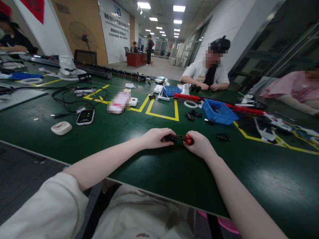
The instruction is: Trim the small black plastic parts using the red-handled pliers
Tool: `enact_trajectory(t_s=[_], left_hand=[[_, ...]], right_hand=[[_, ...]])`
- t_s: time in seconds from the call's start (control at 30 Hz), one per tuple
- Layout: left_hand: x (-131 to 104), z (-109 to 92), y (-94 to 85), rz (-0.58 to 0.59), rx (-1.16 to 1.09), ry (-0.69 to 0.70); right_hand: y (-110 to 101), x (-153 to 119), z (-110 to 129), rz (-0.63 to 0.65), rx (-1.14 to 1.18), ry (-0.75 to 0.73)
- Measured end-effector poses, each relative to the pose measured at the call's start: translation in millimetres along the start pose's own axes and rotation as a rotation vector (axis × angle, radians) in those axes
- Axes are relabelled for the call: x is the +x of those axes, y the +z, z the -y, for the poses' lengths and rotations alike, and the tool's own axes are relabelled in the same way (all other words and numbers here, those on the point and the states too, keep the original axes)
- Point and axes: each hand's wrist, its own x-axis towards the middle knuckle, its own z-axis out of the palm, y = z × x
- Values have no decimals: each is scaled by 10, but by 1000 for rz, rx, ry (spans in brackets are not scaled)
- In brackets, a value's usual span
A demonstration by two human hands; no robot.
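Above the green table, near its front edge, my left hand (158, 138) is closed around a small black cable bundle (170, 137), partly hidden by the fingers. My right hand (199, 143) grips red-handled pliers (188, 139); their dark jaws point left and meet the bundle. Whether the jaws are closed on it is too small to tell. Beyond my hands lie black coiled cables (189, 116) and a short black piece with a metal end (209, 121). Another black bundle (223, 136) rests to the right of my right hand.
A blue bin (219, 112) stands at the right, with a smaller blue tray (171, 91) farther back. To the left are a white puck-shaped device (61, 128), a device with green lights (85, 117) and a phone (119, 101). Across the table sits a co-worker (209, 69).
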Motion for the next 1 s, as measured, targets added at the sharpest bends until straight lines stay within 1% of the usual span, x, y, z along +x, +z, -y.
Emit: enact_trajectory(t_s=[0.43, 0.6, 0.73, 1.0], left_hand=[[20, -7, -4, -3, -4, -38], [24, -31, -19, -6, -54, -59], [25, -52, -21, -14, -85, -108], [23, -35, 1, -31, -65, -158]], right_hand=[[-6, -4, 2, 11, 26, 18], [-3, -7, 9, -12, 21, 7], [-11, -11, 17, -29, 13, -5], [-3, -2, 13, -102, -36, -57]])
